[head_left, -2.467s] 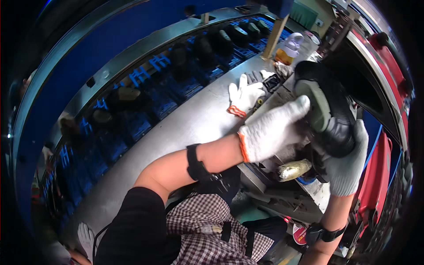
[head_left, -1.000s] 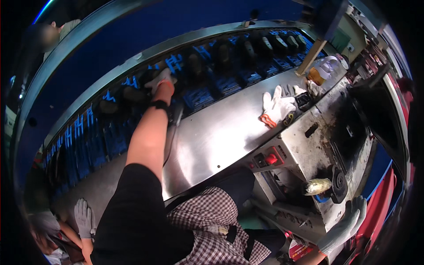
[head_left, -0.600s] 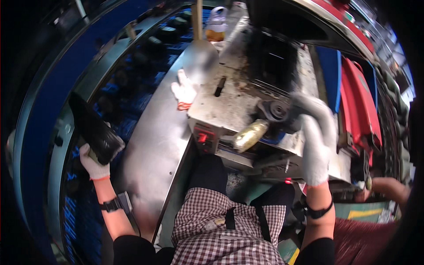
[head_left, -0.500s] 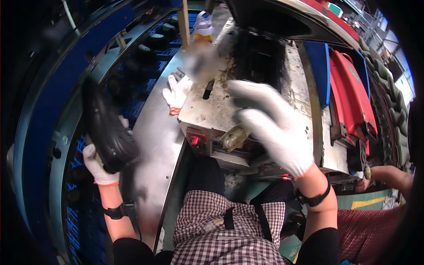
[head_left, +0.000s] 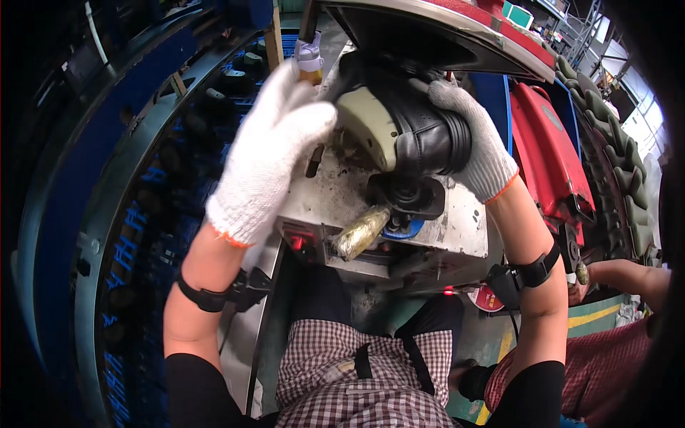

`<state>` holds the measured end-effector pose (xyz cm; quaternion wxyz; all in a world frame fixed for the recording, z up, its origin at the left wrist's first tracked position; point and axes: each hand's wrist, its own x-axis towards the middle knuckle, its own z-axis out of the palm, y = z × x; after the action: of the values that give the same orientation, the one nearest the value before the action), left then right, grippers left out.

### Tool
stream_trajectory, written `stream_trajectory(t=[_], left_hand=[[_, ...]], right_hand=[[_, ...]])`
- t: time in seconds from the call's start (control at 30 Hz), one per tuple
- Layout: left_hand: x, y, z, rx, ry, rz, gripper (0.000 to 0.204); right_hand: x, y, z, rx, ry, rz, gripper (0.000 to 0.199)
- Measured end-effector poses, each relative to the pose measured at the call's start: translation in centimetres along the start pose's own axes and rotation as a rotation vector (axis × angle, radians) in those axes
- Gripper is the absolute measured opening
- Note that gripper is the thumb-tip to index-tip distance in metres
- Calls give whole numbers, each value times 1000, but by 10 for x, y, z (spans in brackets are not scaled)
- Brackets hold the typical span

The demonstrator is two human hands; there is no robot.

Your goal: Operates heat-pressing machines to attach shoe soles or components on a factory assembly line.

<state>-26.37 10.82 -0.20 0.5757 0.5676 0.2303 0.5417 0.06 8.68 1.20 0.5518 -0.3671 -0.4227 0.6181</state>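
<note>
A black leather shoe upper (head_left: 428, 139), drawn over a cream last (head_left: 365, 123), lies on its side beneath the raised lid of a machine (head_left: 317, 196). White-gloved, my right hand (head_left: 467, 128) wraps round its right end, with the fingertips on the leather. My left hand (head_left: 278, 135), in a matching glove, is beside the last's left end, fingers apart and slightly blurred. Its thumb points at the last; whether it touches cannot be made out. Below the shoe sits a dark metal mount (head_left: 407, 196), next to a lever handle wrapped in yellowish film (head_left: 360, 234).
The machine's black-lined lid (head_left: 414, 36) slants overhead. On the left runs a rack of blue bars (head_left: 132, 246) with shoe lasts. A red cover (head_left: 546, 146) stands to the right, near another person's arm (head_left: 628, 274). A bottle (head_left: 309, 57) stands behind my left hand.
The black shoe has moved from my left hand, over the rack, to the machine. My right hand now grips it. My left hand has swung rightward and opened.
</note>
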Motion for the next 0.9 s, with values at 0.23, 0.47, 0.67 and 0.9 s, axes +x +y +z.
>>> stream_trajectory(t=[0.23, 0.47, 0.67, 0.9], left_hand=[[81, 53, 39, 676, 27, 833, 58], [180, 91, 115, 1235, -328, 1041, 47], [205, 89, 142, 1527, -412, 924, 41], [182, 88, 131, 1439, -755, 710, 43]], right_hand=[[109, 26, -73, -1214, 694, -349, 80], [131, 44, -54, -1798, 456, -41, 78], [114, 43, -78, -1657, 467, -1, 81], [22, 42, -58, -1336, 334, -417, 53]])
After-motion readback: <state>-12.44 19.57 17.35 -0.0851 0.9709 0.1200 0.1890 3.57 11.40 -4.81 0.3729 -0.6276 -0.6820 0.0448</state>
